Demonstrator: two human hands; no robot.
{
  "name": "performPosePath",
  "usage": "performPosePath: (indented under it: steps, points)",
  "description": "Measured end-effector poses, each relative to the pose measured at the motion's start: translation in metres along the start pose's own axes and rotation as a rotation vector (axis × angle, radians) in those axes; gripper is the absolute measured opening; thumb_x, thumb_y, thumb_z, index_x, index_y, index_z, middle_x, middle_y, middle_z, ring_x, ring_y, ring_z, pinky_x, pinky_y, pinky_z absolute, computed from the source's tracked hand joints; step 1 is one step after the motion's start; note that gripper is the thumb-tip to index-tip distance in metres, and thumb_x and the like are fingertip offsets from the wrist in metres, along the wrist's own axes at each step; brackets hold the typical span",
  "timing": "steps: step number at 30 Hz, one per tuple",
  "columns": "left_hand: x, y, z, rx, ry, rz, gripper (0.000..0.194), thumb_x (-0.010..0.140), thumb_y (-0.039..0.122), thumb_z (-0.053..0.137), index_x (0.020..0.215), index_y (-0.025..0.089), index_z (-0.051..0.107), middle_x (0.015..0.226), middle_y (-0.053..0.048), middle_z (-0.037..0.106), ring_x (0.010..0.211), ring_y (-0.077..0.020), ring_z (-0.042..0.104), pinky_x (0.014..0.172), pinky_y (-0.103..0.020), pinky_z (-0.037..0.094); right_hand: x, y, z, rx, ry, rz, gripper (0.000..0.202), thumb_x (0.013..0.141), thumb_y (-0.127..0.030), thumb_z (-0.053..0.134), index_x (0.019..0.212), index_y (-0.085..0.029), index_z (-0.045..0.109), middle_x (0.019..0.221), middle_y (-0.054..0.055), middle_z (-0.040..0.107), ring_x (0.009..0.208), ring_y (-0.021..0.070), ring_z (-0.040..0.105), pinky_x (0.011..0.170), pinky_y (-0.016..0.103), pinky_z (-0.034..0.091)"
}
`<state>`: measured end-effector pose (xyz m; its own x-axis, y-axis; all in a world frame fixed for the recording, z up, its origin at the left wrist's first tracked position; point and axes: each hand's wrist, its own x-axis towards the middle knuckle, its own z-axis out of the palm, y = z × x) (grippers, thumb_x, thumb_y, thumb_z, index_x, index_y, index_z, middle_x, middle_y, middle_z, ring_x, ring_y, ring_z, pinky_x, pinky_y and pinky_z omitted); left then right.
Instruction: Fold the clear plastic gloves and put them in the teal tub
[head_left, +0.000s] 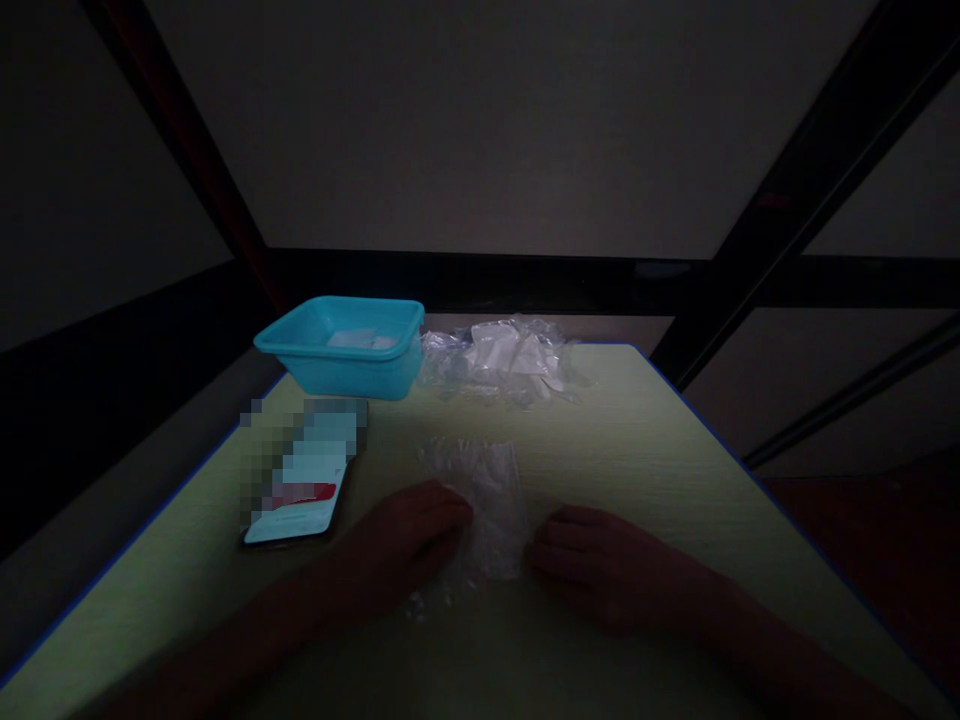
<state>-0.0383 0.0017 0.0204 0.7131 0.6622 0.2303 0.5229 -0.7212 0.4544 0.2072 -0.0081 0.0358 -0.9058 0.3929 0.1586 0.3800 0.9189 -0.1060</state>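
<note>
A clear, crinkled plastic bag (491, 500) lies flat on the table between my two hands. My left hand (412, 530) is closed on the bag's left part, the fingers bent over the film and the thumb hidden below. At the right edge of the bag, my right hand (592, 560) rests with its fingers curled together. Its fingertips meet or nearly meet the film, and whatever is under them is hidden. The light is dim, so the fingers show only as dark shapes.
A blue plastic basin (345, 370) with whitish pieces inside stands at the back left. Beside it is a heap of clear plastic packaging (510, 355) with white items. A phone (307, 480) with its screen lit lies left of my left hand. The pale table (660, 450) has blue edging.
</note>
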Motion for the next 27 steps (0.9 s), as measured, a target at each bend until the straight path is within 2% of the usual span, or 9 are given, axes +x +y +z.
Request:
performPosePath:
  steps: [6, 9, 12, 15, 17, 20, 22, 27]
  points:
    - [0.004, 0.009, -0.002, 0.002, -0.03, -0.011, 0.023, 0.09, 0.018, 0.037, 0.098, 0.016, 0.058, 0.095, -0.007, 0.064, 0.086, -0.0176, 0.058, 0.077, -0.031, 0.048, 0.0, 0.001, 0.004, -0.048, 0.022, -0.038, 0.021, 0.089, -0.014, 0.044, 0.075, -0.015, 0.06, 0.071, 0.003, 0.061, 0.067, 0.0151, 0.049, 0.067, 0.028, 0.039]
    - [0.003, 0.012, -0.007, 0.042, -0.058, -0.011, 0.022, 0.088, 0.024, 0.043, 0.102, 0.016, 0.058, 0.099, -0.008, 0.064, 0.09, -0.0195, 0.058, 0.079, -0.032, 0.048, -0.002, 0.002, 0.007, -0.061, 0.055, -0.044, 0.021, 0.088, -0.014, 0.043, 0.074, -0.015, 0.059, 0.074, 0.003, 0.062, 0.068, 0.0159, 0.049, 0.067, 0.029, 0.038]
    - [0.0, 0.017, -0.009, 0.119, -0.074, -0.007, 0.036, 0.08, 0.037, 0.054, 0.109, 0.017, 0.056, 0.108, -0.01, 0.062, 0.096, -0.0244, 0.057, 0.084, -0.038, 0.046, -0.001, 0.002, 0.006, -0.048, 0.148, -0.037, 0.019, 0.085, -0.012, 0.044, 0.074, -0.015, 0.058, 0.076, 0.006, 0.063, 0.071, 0.0171, 0.05, 0.065, 0.03, 0.038]
    - [-0.003, 0.024, -0.004, 0.196, -0.079, -0.013, 0.053, 0.069, 0.048, 0.062, 0.111, 0.017, 0.056, 0.11, -0.012, 0.062, 0.096, -0.0286, 0.057, 0.084, -0.043, 0.046, 0.0, 0.001, 0.005, -0.019, 0.219, -0.01, 0.017, 0.082, -0.01, 0.042, 0.079, -0.014, 0.058, 0.077, 0.007, 0.064, 0.072, 0.0175, 0.051, 0.065, 0.03, 0.039]
    - [-0.004, 0.026, 0.003, 0.243, -0.053, -0.031, 0.05, 0.069, 0.044, 0.061, 0.109, 0.016, 0.057, 0.109, -0.013, 0.063, 0.095, -0.0296, 0.057, 0.084, -0.045, 0.046, 0.001, 0.0, 0.005, 0.0, 0.254, 0.01, 0.017, 0.082, -0.011, 0.041, 0.082, -0.013, 0.058, 0.078, 0.008, 0.064, 0.071, 0.0176, 0.052, 0.064, 0.03, 0.04]
    - [-0.004, 0.026, 0.014, 0.322, 0.016, -0.033, 0.032, 0.078, 0.024, 0.052, 0.108, 0.015, 0.058, 0.106, -0.012, 0.065, 0.096, -0.0276, 0.058, 0.083, -0.044, 0.047, 0.001, 0.0, 0.005, 0.006, 0.298, 0.04, 0.019, 0.084, -0.011, 0.039, 0.083, -0.013, 0.057, 0.078, 0.009, 0.064, 0.071, 0.0178, 0.053, 0.064, 0.03, 0.041]
    - [-0.005, 0.024, 0.018, 0.354, 0.046, -0.005, 0.028, 0.082, 0.015, 0.045, 0.106, 0.015, 0.059, 0.105, -0.011, 0.066, 0.094, -0.0257, 0.059, 0.081, -0.042, 0.049, 0.0, 0.002, 0.005, -0.005, 0.291, 0.026, 0.019, 0.085, -0.012, 0.039, 0.083, -0.013, 0.058, 0.081, 0.01, 0.065, 0.073, 0.0182, 0.054, 0.065, 0.031, 0.042]
    - [-0.005, 0.018, 0.019, 0.363, 0.107, 0.044, 0.031, 0.086, 0.011, 0.036, 0.104, 0.015, 0.061, 0.103, -0.009, 0.068, 0.091, -0.0234, 0.061, 0.079, -0.041, 0.052, -0.002, 0.008, 0.006, -0.059, 0.212, -0.037, 0.02, 0.087, -0.024, 0.045, 0.093, -0.012, 0.059, 0.093, 0.012, 0.067, 0.086, 0.0204, 0.057, 0.075, 0.035, 0.045]
